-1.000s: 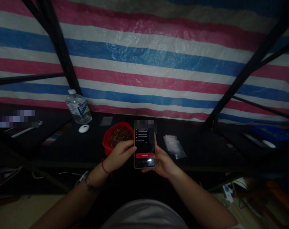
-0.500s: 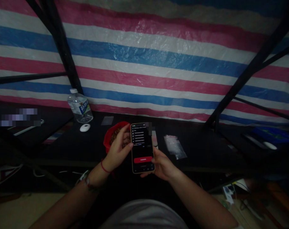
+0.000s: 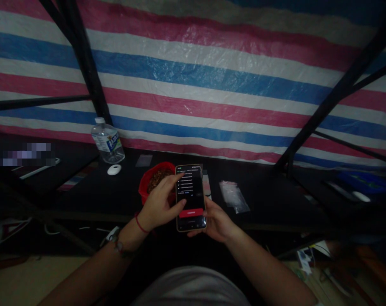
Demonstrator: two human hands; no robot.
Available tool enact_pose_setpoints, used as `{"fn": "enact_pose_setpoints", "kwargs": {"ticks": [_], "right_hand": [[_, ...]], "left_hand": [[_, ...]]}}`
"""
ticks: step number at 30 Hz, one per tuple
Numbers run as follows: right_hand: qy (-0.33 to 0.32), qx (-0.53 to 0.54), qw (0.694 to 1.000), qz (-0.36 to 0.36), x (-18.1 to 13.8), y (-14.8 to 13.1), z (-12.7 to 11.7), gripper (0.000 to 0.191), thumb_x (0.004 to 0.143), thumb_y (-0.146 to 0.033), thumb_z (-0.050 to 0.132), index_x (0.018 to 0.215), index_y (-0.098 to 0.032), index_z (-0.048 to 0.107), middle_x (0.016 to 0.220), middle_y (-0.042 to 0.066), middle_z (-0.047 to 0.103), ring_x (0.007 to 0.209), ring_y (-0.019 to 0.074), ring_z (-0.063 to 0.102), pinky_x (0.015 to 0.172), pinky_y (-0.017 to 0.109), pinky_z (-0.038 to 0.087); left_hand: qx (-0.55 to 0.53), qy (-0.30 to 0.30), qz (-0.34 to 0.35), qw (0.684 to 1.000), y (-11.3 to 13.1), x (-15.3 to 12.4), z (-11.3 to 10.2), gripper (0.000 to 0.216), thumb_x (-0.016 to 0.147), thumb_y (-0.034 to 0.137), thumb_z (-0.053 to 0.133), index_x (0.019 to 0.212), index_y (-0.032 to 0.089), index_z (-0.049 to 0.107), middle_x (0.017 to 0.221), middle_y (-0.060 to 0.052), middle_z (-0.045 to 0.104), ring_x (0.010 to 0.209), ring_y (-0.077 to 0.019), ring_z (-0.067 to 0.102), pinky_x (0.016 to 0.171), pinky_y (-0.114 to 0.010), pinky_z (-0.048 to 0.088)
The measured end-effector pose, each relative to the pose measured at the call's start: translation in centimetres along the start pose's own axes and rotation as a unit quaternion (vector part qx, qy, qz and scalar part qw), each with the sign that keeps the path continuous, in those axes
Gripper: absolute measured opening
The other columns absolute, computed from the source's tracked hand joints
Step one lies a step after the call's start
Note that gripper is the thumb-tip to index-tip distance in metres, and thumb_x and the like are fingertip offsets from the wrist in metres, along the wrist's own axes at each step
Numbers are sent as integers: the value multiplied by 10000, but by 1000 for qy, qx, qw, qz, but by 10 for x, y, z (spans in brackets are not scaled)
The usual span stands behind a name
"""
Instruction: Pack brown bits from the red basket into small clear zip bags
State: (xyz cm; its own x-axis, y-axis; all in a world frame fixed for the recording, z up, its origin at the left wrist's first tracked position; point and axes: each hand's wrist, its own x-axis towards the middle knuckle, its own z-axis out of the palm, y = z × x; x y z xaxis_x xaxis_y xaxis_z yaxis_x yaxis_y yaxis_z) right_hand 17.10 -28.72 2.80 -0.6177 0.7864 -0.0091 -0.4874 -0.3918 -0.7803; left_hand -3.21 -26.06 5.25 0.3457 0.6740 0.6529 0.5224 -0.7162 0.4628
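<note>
A smartphone (image 3: 194,187) with a lit dark screen and a red button is held upright over the front of a black table (image 3: 269,204). My right hand (image 3: 216,221) cups it from below and the right, fingers wrapped round its edge. My left hand (image 3: 161,202) rests on the phone's left side, its thumb on the screen near the red button and a finger stretched to the top left corner. Just behind the left hand stands a red bowl (image 3: 146,182) of brown bits.
A clear water bottle (image 3: 107,141) and a white oval object (image 3: 114,169) stand at the back left. Small clear plastic bags (image 3: 232,195) lie right of the phone. Black frame bars (image 3: 84,63) cross a striped tarp behind. Cables and clutter lie on the floor at the right.
The phone has been raised and tilted more upright since a second ago. My left hand has shifted from gripping its left edge to reaching across the screen with the thumb.
</note>
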Motion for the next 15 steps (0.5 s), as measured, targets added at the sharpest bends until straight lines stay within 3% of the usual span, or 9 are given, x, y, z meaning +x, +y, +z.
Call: {"fn": "enact_pose_setpoints", "kwargs": {"ticks": [4,9,13,15], "right_hand": [[13,16,1000,14,1,-1,2,476,754,-267,610,1193,-204,440,1014,76,663,808,255,687,588,401,583],[76,48,994,68,3,2,1,455,848,-420,512,1234,-190,439,974,95,675,774,254,684,557,415,571],[92,57,989,96,4,3,0,471,869,-471,469,1202,-138,494,940,118,684,766,252,685,562,402,570],[96,57,989,95,4,2,1,468,875,-467,463,1213,-144,489,937,118,686,758,250,686,558,404,568]], "left_hand": [[-91,6,-41,995,-1,-2,3,817,767,284,622,1450,188,184,1308,-163,491,1037,-257,591,880,-415,507],[-151,-24,-54,987,1,-3,5,863,787,274,604,1475,217,86,1287,-151,518,923,-208,631,762,-352,549],[-139,-26,-45,989,0,-3,5,860,798,276,589,1477,207,66,1306,-152,513,954,-210,631,791,-356,547],[-110,-30,-32,993,0,-3,4,806,797,282,587,1464,200,142,1317,-153,505,999,-223,616,810,-356,542]]}}
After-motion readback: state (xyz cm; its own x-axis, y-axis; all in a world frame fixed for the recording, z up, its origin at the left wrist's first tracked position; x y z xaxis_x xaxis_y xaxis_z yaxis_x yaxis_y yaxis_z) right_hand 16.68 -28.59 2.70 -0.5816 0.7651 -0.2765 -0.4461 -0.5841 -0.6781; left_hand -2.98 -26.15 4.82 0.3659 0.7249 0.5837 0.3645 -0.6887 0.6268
